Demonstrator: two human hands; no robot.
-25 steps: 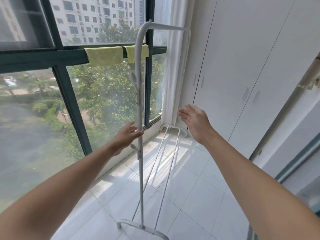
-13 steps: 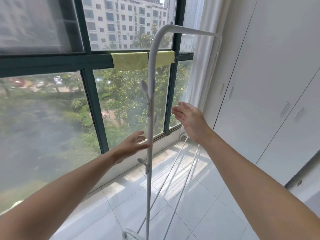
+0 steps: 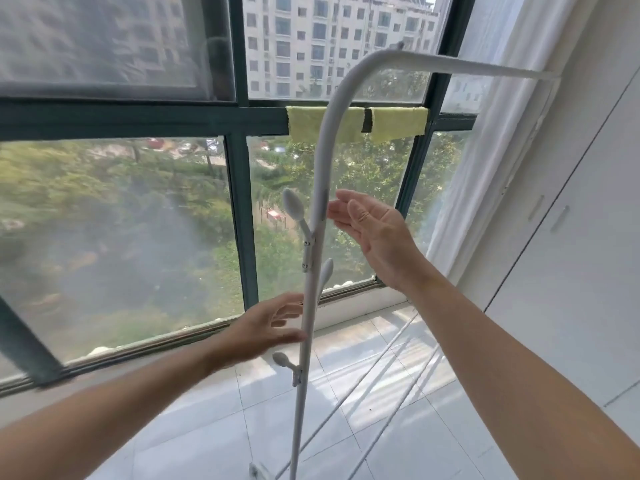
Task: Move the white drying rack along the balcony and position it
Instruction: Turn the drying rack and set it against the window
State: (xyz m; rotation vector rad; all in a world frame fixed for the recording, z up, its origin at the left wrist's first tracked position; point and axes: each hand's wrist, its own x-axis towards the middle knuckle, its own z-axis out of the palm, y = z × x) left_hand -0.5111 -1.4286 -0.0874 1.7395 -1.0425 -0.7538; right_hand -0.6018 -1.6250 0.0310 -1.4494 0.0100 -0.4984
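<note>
The white drying rack [image 3: 313, 237] stands on the tiled balcony floor, its near upright post in the middle of the view, curving into a top bar that runs right toward the curtain. Small pegs stick out of the post. My left hand [image 3: 266, 329] is open just left of the post at mid height, fingertips at or nearly touching it. My right hand [image 3: 375, 233] is open with fingers spread, just right of the post and higher up, apart from it. The rack's lower rails run along the floor to the right.
A dark-framed window [image 3: 239, 216] fills the left and centre, with two yellow cloths [image 3: 398, 124] draped on its crossbar. A white curtain [image 3: 485, 161] hangs at the far corner. White cabinet doors [image 3: 568, 237] line the right side. Tiled floor [image 3: 214, 427] lies below.
The view has come closer to the rack and tilted up. My right hand has moved left toward the post. My left hand stays open beside the post.
</note>
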